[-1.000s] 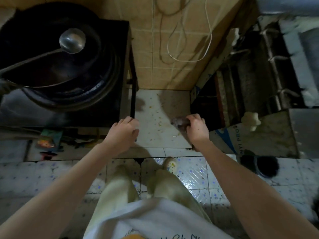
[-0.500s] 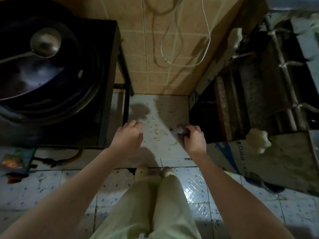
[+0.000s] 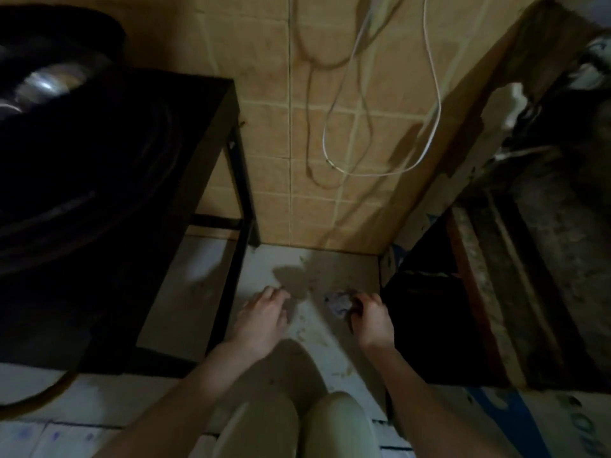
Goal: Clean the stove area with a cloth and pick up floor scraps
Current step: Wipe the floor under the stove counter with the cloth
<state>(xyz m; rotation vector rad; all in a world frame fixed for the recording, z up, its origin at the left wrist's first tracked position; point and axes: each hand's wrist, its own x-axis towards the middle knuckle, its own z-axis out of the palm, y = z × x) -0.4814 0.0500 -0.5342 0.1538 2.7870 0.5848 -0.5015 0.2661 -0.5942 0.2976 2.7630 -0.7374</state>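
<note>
Dropped nearer floor (image 3: 317, 332), right hand (image 3: 372, 320) grips balled cloth (image 3: 338, 304), axis unclear; left hand (image 3: 264, 320) relaxed

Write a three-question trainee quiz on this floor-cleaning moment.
1. Multiple choice: what does the right hand grip?
A) a ladle
B) a crumpled cloth
C) a sponge
2. True or false: the left hand rests on the stove top.
3. Fill in: the white loop hanging against the tiled wall is a ____.

Key: 1 B. 2 false, as it is down over the floor tile. 3 cable.
</note>
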